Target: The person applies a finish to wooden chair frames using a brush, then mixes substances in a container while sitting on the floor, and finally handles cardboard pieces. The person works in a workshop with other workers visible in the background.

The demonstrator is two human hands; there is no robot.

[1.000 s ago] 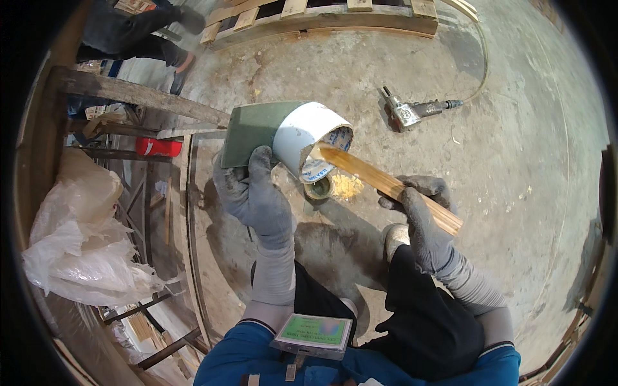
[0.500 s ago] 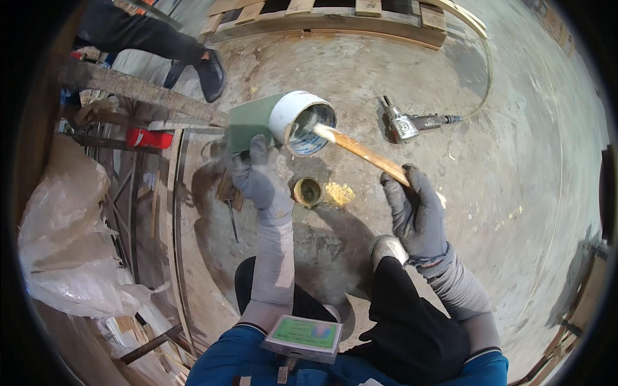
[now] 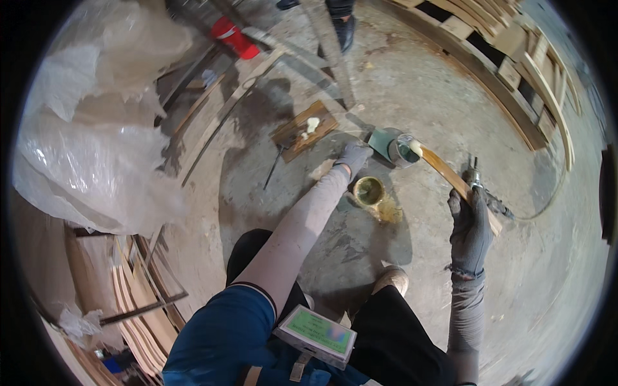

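Observation:
My left hand (image 3: 354, 156), in a grey glove, is closed at the end of a green-and-white container (image 3: 381, 141), whose round mouth tilts to the right. Its fingers are partly hidden. My right hand (image 3: 470, 225), gloved too, grips a flat wooden stick (image 3: 444, 170). The stick's cream-coated tip is at the container's mouth; whether they touch I cannot tell. Below the container, a small round pot (image 3: 369, 191) stands on the floor beside a yellow smear (image 3: 389, 210). Left of my left hand lies a wooden board (image 3: 297, 136) with white blobs on it.
A thin dark tool (image 3: 274, 168) lies by the board. Beyond my right hand is a metal air tool (image 3: 474, 177) with a hose. A wooden pallet (image 3: 470, 61) is at the upper right. Plastic sheeting (image 3: 103, 148) and a red cylinder (image 3: 235, 37) are at left; a person's shoe (image 3: 346, 33) shows above.
The view has swung left and the hands appear farther away. The container and stick now appear farther right in the picture, still together. The board with white blobs has come into sight.

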